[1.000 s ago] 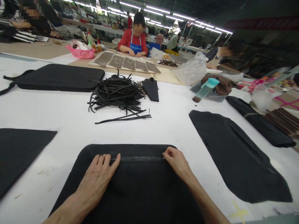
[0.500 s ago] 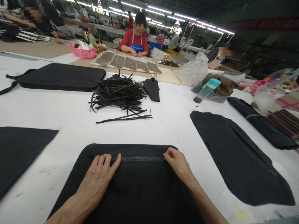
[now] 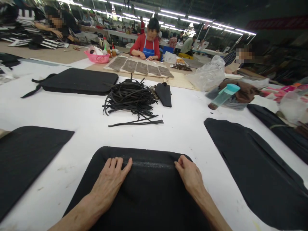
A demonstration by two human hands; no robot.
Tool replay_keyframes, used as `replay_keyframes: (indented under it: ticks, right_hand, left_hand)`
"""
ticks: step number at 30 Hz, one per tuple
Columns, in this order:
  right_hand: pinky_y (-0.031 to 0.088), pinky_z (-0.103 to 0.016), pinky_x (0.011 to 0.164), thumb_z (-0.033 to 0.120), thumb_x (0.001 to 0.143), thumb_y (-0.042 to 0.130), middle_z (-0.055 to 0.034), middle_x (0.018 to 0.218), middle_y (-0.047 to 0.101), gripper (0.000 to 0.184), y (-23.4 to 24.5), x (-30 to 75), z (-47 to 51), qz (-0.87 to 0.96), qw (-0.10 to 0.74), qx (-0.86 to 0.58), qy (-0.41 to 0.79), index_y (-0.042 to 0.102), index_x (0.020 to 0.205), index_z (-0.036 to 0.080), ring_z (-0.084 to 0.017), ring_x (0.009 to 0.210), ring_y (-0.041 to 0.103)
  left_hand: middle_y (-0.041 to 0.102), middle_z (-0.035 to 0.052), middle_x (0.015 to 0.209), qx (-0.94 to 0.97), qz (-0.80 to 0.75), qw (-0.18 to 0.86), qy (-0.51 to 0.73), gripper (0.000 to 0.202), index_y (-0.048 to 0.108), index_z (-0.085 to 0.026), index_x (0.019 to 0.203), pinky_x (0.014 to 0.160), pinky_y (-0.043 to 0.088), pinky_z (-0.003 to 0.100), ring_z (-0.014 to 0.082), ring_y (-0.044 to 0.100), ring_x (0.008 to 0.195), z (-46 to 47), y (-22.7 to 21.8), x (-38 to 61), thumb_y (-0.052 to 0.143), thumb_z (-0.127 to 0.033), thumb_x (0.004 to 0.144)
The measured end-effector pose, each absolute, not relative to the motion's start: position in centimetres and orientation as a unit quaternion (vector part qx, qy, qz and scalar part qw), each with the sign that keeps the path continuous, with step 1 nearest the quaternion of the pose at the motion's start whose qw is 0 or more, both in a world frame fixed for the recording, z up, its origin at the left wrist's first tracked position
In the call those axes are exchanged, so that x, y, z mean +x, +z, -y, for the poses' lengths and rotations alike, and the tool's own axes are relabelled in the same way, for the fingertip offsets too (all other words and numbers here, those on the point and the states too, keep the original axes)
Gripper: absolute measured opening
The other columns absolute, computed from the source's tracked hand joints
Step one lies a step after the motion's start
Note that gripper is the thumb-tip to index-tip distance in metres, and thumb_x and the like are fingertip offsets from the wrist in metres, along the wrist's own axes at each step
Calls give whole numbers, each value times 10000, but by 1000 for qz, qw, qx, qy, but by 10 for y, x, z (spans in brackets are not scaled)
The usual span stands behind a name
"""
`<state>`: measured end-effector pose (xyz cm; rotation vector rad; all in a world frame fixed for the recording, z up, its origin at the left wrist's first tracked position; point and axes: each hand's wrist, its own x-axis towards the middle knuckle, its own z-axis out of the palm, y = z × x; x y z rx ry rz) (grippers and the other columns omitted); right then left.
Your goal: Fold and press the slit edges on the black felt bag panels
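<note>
A black fabric panel (image 3: 146, 195) with rounded corners lies on the white table in front of me. A shiny glued line (image 3: 150, 164) runs along it near its far edge. My left hand (image 3: 112, 179) lies flat on the panel, fingers stretched out, its tips at the left end of that line. My right hand (image 3: 190, 175) rests at the right end, fingers curled and pressed down on the fabric edge there.
A heap of black strips (image 3: 131, 98) lies mid-table, with a small black piece (image 3: 164, 94) beside it. More black panels lie at the left (image 3: 26, 154), far left (image 3: 79, 81) and right (image 3: 252, 170). A teal-capped bottle (image 3: 222, 96) and plastic bag (image 3: 208, 75) sit at the right. People work at tables behind.
Both hands stay at the ends of the glued line. The view has swung a little to the left, so everything sits further right in the picture.
</note>
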<state>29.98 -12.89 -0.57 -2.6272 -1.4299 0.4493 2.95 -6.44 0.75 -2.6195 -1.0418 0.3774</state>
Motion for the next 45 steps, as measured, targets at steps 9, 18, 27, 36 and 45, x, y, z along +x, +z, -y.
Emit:
replay_keyframes:
  ticks: [9, 18, 27, 36, 45]
  right_hand:
    - [292, -257, 534, 420, 813, 420, 35, 571, 526, 256, -6, 310, 129, 440, 63, -873, 200, 403, 639, 232, -152, 593, 510]
    - [274, -269, 526, 296, 868, 344, -3, 683, 594, 141, -1, 290, 131, 474, -4, -875, 103, 427, 771, 238, -180, 636, 558]
    - [351, -272, 551, 215, 895, 323, -46, 984, 587, 215, -2, 292, 138, 466, 32, -884, -6, 522, 976, 204, -159, 709, 579]
    - [365, -355, 904, 45, 805, 437, -58, 1142, 581, 418, -18, 214, 132, 723, 49, -685, -73, 550, 1169, 215, -226, 1041, 495]
    - [407, -336, 849, 30, 782, 447, -73, 1076, 601, 409, -22, 233, 141, 719, 33, -687, -100, 564, 1141, 190, -223, 991, 518]
  left_hand:
    - [564, 113, 1061, -914, 392, 81, 72, 581, 423, -201, 1297, 882, 411, 421, 247, 524, 953, 60, -7, 18, 369, 2, 755]
    - [516, 84, 1261, -886, 461, 47, -30, 488, 572, -155, 1158, 1042, 287, 413, 265, 427, 1150, 55, -15, 5, 385, 20, 742]
    - [514, 108, 1253, -869, 484, 51, -90, 525, 545, -117, 1179, 1000, 329, 382, 255, 428, 1144, 50, -8, 6, 331, 60, 734]
    - [473, 125, 1238, -954, 284, -77, 50, 710, 347, -134, 1304, 974, 326, 423, 276, 426, 1103, 57, 1, 59, 594, -188, 641]
    - [491, 117, 1194, -953, 300, -31, 13, 542, 393, -207, 1278, 861, 375, 412, 268, 469, 1022, 57, -9, 63, 484, -122, 750]
